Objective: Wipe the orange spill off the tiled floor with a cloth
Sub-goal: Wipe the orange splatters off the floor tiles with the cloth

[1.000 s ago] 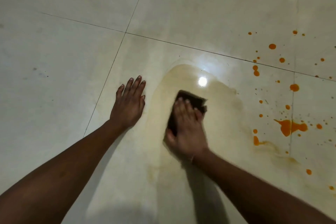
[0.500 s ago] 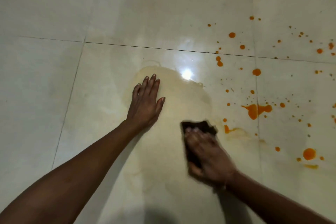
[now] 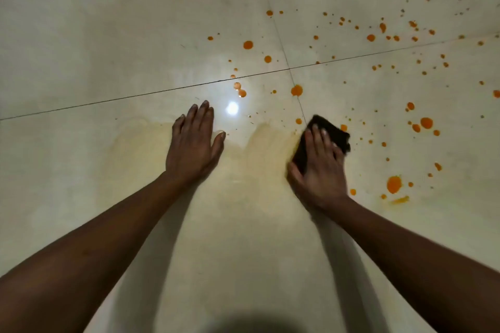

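A dark folded cloth (image 3: 331, 131) lies flat on the pale tiled floor (image 3: 108, 35), and my right hand (image 3: 318, 170) presses down on it with fingers spread over its top. My left hand (image 3: 193, 144) rests palm-down on the floor to the left, holding nothing. Orange drops of the spill (image 3: 393, 184) are scattered to the right of and beyond the cloth, with larger blobs near the grout crossing (image 3: 296, 90). A pale yellowish smear (image 3: 140, 143) spreads over the tile between and around both hands.
Dark grout lines (image 3: 108, 101) cross the floor, meeting above the cloth. A bright light reflection (image 3: 232, 108) shines just right of my left fingertips. A dark shadow (image 3: 254, 322) sits at the bottom edge.
My right hand has slid the cloth to the right and farther away, over where an orange blob lay. The view has shifted right, showing more drops. My left hand has stayed flat on the floor.
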{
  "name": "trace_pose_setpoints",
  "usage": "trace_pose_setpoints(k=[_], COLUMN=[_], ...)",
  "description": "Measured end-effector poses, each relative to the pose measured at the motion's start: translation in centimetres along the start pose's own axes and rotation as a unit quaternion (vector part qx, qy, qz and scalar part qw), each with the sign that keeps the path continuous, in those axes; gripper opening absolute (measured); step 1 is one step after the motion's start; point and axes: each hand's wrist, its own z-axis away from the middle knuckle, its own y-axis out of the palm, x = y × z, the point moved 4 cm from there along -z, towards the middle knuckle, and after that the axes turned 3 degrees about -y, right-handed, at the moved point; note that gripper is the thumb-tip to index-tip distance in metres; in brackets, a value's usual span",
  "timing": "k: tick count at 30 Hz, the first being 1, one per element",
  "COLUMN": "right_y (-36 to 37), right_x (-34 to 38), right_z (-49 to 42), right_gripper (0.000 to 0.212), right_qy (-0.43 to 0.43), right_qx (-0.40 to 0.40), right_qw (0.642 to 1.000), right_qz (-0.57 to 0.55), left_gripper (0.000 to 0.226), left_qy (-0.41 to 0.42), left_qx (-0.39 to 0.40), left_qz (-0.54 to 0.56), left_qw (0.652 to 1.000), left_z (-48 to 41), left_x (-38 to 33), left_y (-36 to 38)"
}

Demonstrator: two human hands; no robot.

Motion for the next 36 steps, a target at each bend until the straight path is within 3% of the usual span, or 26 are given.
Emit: trace_pose_setpoints(k=[2, 5, 7, 13, 15, 18, 20, 23, 25, 30, 31, 34, 36], right_y=[0.6, 2.2, 2.0, -0.8, 0.4, 2.3, 2.7, -0.3, -0.5, 1.6, 1.3, -1.3, -0.6], right_x=[0.9, 1.3, -0.6, -1.1, -0.9, 0.1, -0.9, -0.4, 0.3, -1.4, -2.4, -1.6, 1.7], right_z=[-0.6, 8.9, 11.4, -4.6, -1.5, 8.9, 7.3, -3.6, -5.6, 6.6, 5.1, -4.6, -5.9], right_gripper=[0.082, 0.085, 0.085, 0.081, 0.081, 0.085, 0.084, 0.08, 0.08, 0.082, 0.081, 0.077, 0.079], right_qy=[0.026, -0.061, -0.073, 0.073, 0.012, -0.084, -0.123, -0.017, 0.027, -0.173, -0.163, 0.024, 0.004], right_qx=[-0.01, 0.021, 0.041, -0.02, -0.03, 0.028, 0.023, -0.016, -0.017, 0.037, 0.026, -0.019, -0.024], right_qw=[1.0, 0.998, 0.997, 0.997, 0.999, 0.996, 0.992, 1.0, 0.999, 0.984, 0.986, 0.999, 1.0], right_qz=[-0.001, 0.002, -0.004, -0.007, -0.005, -0.013, -0.007, 0.006, -0.007, 0.013, 0.011, -0.02, -0.016], left_gripper=[0.06, 0.062, 0.062, 0.066, 0.068, 0.066, 0.065, 0.062, 0.061, 0.062, 0.062, 0.061, 0.061], left_qy=[0.001, -0.005, -0.008, 0.083, 0.086, 0.075, 0.078, 0.082, 0.084, 0.081, 0.081, 0.083, 0.087], left_qx=[0.003, 0.016, 0.021, 0.035, 0.055, 0.07, 0.066, 0.053, 0.051, 0.058, 0.057, 0.047, 0.045], left_qz=[-0.004, -0.009, -0.003, 0.027, 0.023, -0.003, -0.018, -0.025, -0.028, -0.024, -0.022, -0.026, -0.025], left_qw=[1.0, 1.0, 1.0, 0.996, 0.994, 0.995, 0.995, 0.995, 0.995, 0.995, 0.995, 0.995, 0.995], left_z=[-0.1, 0.0, 0.2, 2.2, 2.3, 2.6, 2.7, 2.5, 2.3, 2.5, 2.5, 2.4, 2.4], left_x=[-0.3, -0.9, -1.3, -5.8, -7.0, -6.9, -6.8, -6.5, -6.5, -6.9, -7.0, -6.7, -6.6], left_y=[0.2, -0.7, -1.5, -0.7, 0.1, 0.4, 0.6, 1.1, 1.4, 0.7, 0.7, 1.0, 1.2])
